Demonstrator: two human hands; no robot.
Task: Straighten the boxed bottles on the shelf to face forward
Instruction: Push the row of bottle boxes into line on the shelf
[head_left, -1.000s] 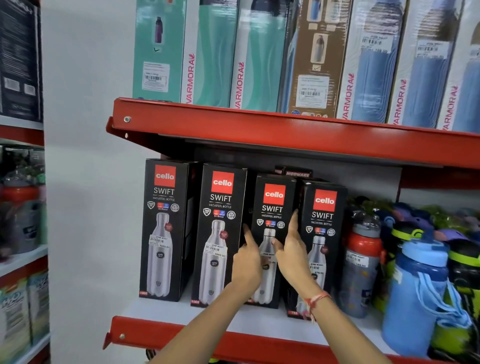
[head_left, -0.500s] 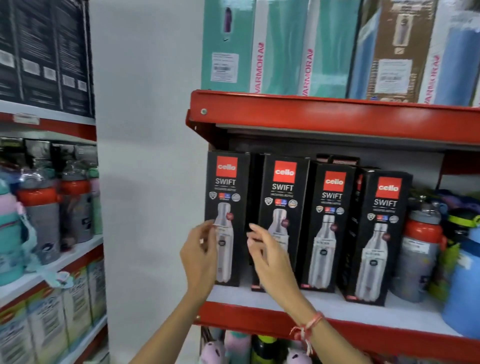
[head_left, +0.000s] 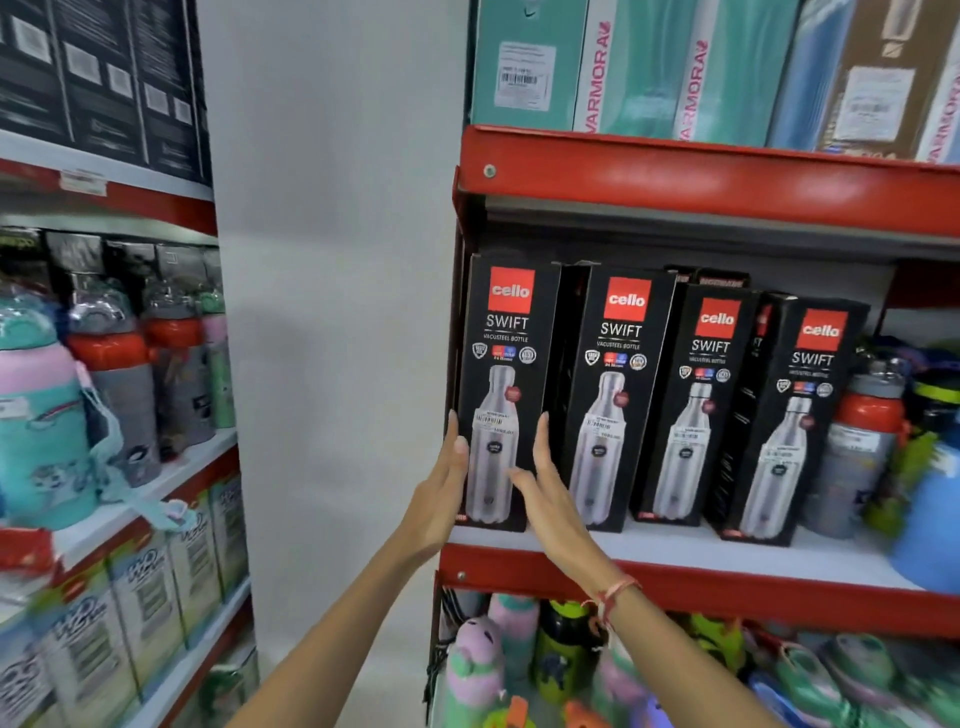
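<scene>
Several black Cello Swift bottle boxes stand in a row on the red-edged shelf (head_left: 727, 558). The leftmost box (head_left: 506, 343) faces forward. My left hand (head_left: 441, 488) lies flat against its left side, and my right hand (head_left: 543, 488) presses its right front edge, fingers straight. The box sits between both palms. To its right stand the second box (head_left: 621, 384), the third box (head_left: 698, 410) and the fourth box (head_left: 792, 421), the last one turned a little so its left side shows. More black boxes stand behind them.
Loose bottles with red caps (head_left: 862, 441) crowd the shelf right of the boxes. Teal and blue boxes (head_left: 649, 67) fill the shelf above, colourful bottles (head_left: 519, 670) the one below. A white wall panel (head_left: 332, 312) separates another shelf unit of bottles (head_left: 114, 374) at left.
Both hands moved left from the third box to the leftmost box and now press its two sides. The view swung left, so the shelf sits further right.
</scene>
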